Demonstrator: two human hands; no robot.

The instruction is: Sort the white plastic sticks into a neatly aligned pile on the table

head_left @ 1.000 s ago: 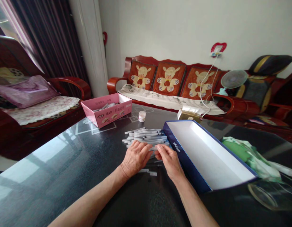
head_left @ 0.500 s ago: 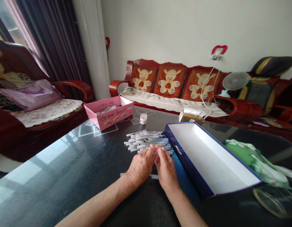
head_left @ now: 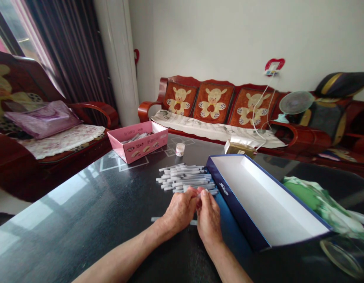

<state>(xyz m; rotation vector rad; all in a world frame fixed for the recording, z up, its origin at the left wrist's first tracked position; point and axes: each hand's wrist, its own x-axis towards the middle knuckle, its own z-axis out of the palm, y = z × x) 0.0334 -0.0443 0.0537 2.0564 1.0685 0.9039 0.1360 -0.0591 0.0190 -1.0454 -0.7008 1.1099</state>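
Observation:
My left hand point(head_left: 179, 209) and my right hand point(head_left: 210, 217) meet over the near edge of a pile of whitish, translucent pens point(head_left: 184, 176) with some dark tips. The fingers of both are closed in a pinch on a small pale pen point(head_left: 199, 195), mostly hidden by the fingertips. Under my left wrist another whitish pen point(head_left: 155, 219) lies apart on the dark glossy table point(head_left: 111, 212), crossing behind both hands. Right of the pile stands a long dark-blue box tray point(head_left: 267, 196) with a white inside.
A pink carton point(head_left: 137, 147) at the back left holds more whitish pens. Behind the pile stands a small round white-lidded jar point(head_left: 180, 149). A tissue box point(head_left: 239, 147) sits beyond the blue tray. Green-and-white cloth or plastic point(head_left: 314, 196) lies on the right.
The view has shifted slightly, so everything sits a little lower and further right. Both hands stay together at the pile's near edge, fingers still pinched on the pen.

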